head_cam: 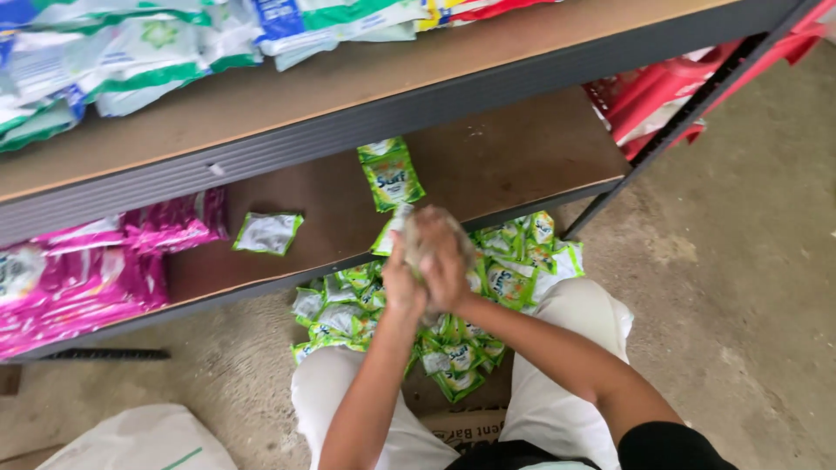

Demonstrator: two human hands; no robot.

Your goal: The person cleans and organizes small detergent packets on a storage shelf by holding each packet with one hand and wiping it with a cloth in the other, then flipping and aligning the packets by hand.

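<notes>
Both my hands are pressed together over a small bunch of green-and-white sachets point(388, 233), just above the front edge of the lower shelf point(488, 161). My left hand point(402, 280) grips them from the left and my right hand point(442, 258) wraps them from the right, blurred by motion. Most of the bunch is hidden inside my fingers. A single green sachet point(391, 174) lies on the shelf beyond my hands, and another one point(268, 232) lies face down to the left. A pile of several green sachets point(514, 261) is spread on the floor between my knees.
Pink packets point(83, 278) are stacked at the left of the lower shelf. The upper shelf board point(287, 96) carries white, green and blue bags point(131, 52). A red plastic crate point(662, 91) stands right of the rack. A white sack point(139, 439) lies on the concrete floor at lower left.
</notes>
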